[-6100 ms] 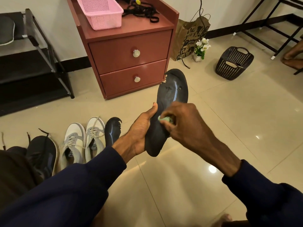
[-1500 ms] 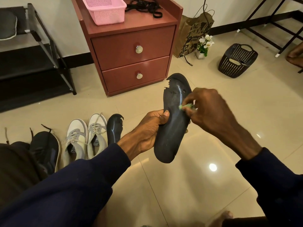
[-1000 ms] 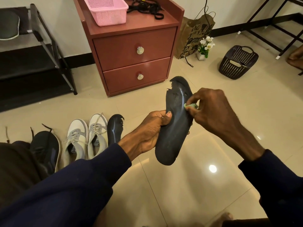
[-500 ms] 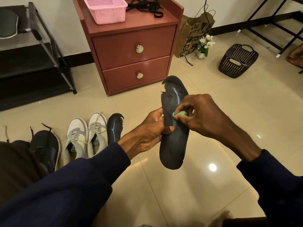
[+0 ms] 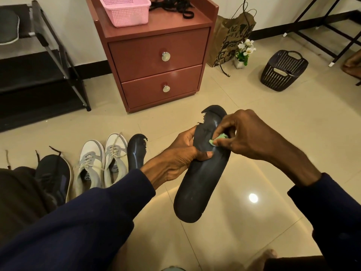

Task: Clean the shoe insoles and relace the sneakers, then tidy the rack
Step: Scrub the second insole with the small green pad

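The green cloth (image 5: 219,137), pinched by the right hand (image 5: 250,137), is drawn nearer from the toe edge of the insole (image 5: 201,182), gripped by the left hand (image 5: 175,158); wiping is judged unfinished.

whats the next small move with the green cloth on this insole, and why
Probably wipe the green cloth down toward the heel. The right hand pinches it against the insole near the torn toe end, while the left hand grips the insole's middle, so the long lower stretch lies uncovered below the cloth.
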The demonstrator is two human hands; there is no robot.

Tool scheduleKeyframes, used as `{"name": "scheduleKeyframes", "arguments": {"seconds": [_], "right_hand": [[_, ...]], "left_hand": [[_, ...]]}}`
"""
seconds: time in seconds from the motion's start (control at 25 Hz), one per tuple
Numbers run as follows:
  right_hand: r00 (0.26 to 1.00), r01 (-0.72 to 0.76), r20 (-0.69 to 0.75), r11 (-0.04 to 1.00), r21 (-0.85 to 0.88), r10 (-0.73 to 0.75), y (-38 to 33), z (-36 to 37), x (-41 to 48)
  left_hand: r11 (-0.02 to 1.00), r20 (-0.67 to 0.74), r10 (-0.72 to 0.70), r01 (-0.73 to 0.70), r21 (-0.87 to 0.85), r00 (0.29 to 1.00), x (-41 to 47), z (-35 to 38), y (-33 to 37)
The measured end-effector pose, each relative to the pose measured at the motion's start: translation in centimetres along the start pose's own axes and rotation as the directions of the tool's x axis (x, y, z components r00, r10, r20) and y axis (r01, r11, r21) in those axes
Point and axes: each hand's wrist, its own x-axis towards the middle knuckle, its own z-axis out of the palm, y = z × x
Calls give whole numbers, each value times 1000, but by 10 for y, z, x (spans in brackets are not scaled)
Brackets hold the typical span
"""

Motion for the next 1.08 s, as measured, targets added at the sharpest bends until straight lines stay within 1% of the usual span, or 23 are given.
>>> {"name": "scheduleKeyframes", "arguments": {"seconds": [0.04, 0.12, 0.16, 0.2, 0.24, 0.28, 0.36, 0.4, 0.44, 0.52, 0.56, 0.6, 0.64, 0.68, 0.72, 0.76, 0.8, 0.84, 0.88, 0.96, 1.0, 1.04, 1.08], "right_hand": [[997, -19, -82, 997, -73, 13, 4, 0, 2], [957, -104, -288, 969, -225, 36, 11, -1, 6], [938, -126, -345, 961, -244, 36, 12, -1, 7], [936, -104, -351, 969, -224, 19, 11, 0, 7], [956, -44, -292, 985, -167, -7, 7, 1, 5], [983, 11, -180, 996, -90, -27, 2, 1, 3], [998, 24, 61, 999, 24, -25, -6, 2, -1], [996, 12, 90, 1000, 21, -14, -6, 1, -1], [999, 1, 38, 1000, -31, 0, -2, 0, 0], [984, -85, -171, 970, -230, 45, 7, -2, 4], [964, -138, -259, 948, -286, 62, 9, -3, 5], [953, -149, -296, 948, -281, 62, 9, -2, 5], [964, -102, -264, 968, -229, 39, 6, -1, 4], [986, -33, -165, 989, -142, 10, 1, 0, 3], [1000, 6, -23, 999, -49, -8, -3, 0, 1], [993, 6, 114, 1000, 22, -9, -9, 0, -2], [984, -4, 176, 999, 37, -3, -10, 0, -3], [990, -11, 137, 1000, -6, 12, -7, 1, -2], [999, -35, 27, 995, -91, 38, -1, 0, 0], [972, -113, -232, 952, -286, 45, 8, -3, 3], [961, -108, -276, 950, -293, 24, 9, -2, 3], [971, -62, -237, 970, -236, 4, 8, -1, 3], [991, -6, -131, 992, -128, -11, 3, -1, 2]], "left_hand": [[1000, -7, 4, -4, 23, 1000, 0, 0, 0], [998, -14, 4, -3, 65, 1000, -1, 1, 2], [997, -10, 0, 0, 77, 1000, -1, 2, 3], [997, -6, -1, 2, 81, 1000, -2, 2, 4], [997, -5, -2, 3, 78, 1000, -3, 2, 4], [997, -3, -4, 4, 72, 1000, -3, 1, 3], [998, 5, -6, 5, 63, 1000, -3, 0, 1], [998, 8, -6, 5, 66, 1000, -3, 1, 2], [998, 6, -3, 3, 69, 1000, -3, 1, 3], [997, -10, 12, -12, 70, 1000, -3, 3, 6], [998, -18, 18, -17, 66, 1000, -4, 3, 7], [998, -21, 22, -21, 61, 1000, -4, 3, 7], [998, -23, 23, -22, 58, 999, -3, 3, 6], [998, -25, 23, -22, 54, 999, -3, 2, 5], [998, -25, 23, -22, 51, 999, -3, 1, 4], [998, -24, 23, -22, 52, 999, -3, 0, 3], [998, -21, 24, -23, 57, 999, -3, 1, 3], [998, -21, 24, -23, 62, 999, -3, 1, 3], [998, -26, 22, -20, 63, 999, -3, 1, 4], [998, -47, 19, -17, 56, 999, -1, 0, 5], [998, -54, 23, -20, 51, 998, 0, 0, 5], [999, -57, 27, -25, 47, 998, 1, -1, 5], [999, -57, 31, -28, 42, 998, 1, -1, 4]]}}
